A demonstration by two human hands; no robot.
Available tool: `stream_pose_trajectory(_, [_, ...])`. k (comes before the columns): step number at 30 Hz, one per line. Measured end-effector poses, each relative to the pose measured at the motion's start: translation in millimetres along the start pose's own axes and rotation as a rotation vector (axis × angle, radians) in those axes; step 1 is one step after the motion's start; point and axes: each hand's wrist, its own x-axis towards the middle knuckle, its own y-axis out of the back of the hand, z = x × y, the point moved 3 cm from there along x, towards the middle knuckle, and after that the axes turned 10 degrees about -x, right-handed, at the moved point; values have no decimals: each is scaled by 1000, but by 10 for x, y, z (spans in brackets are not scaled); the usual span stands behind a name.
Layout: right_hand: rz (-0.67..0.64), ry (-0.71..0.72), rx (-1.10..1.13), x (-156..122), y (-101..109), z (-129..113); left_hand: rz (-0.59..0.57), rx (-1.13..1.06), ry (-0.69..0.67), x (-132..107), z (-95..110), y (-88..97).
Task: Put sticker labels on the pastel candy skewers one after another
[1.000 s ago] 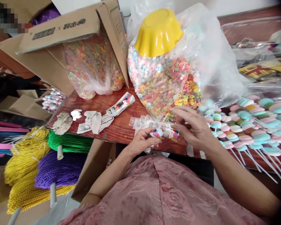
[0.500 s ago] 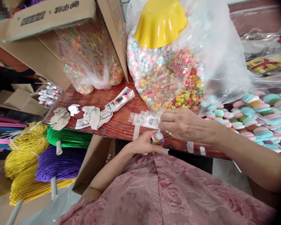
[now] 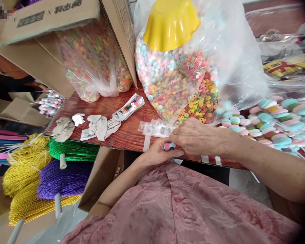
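Once bare, candy point(image 3: 169, 146) under right hand point(image 3: 193, 137).

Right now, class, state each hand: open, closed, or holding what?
Left hand: closed on the pastel candy.
Right hand: curled over that candy; grip cannot be told.

Bright, even daylight fills your view. Glare streaks the yellow bowl point(image 3: 171, 25) and the clear plastic bag point(image 3: 235, 61); soft shadow lies under the table edge point(image 3: 127, 144). Your left hand point(image 3: 157, 155) and right hand point(image 3: 193, 137) render sharp. Margins bow outward; right corners darken.
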Motion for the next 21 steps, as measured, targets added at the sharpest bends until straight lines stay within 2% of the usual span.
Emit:
stream_pose_trajectory(3, [76, 8, 51, -16, -43, -42, -14, 22, 103, 3, -8, -21])
stream_pose_trajectory(6, [140, 9, 103, -27, -125, -68, -93, 64, 168, 20, 5, -45])
stream_pose_trajectory(8, [118, -5, 113, -44, -187, -56, -102, 113, 80, 32, 80, -34])
stream_pose_trajectory(9, [102, -31, 105, -60, -211, -37, -58, 168, -11, 29, 146, -12])
stream_pose_trajectory(12, [93, -129, 97, -134, -240, 34, 182, 480, -301, -55, 398, 64])
stream_pose_trajectory(14, [125, -158, 116, -186, -230, 57, 247, 708, -372, -143, 537, 56])
stream_pose_trajectory(18, [238, -190, 143, -248, -190, 39, 154, 967, -367, -267, 706, -64])
stream_pose_trajectory(21, [335, -177, 202, -286, -160, 12, 98, 983, -385, -294, 789, -129])
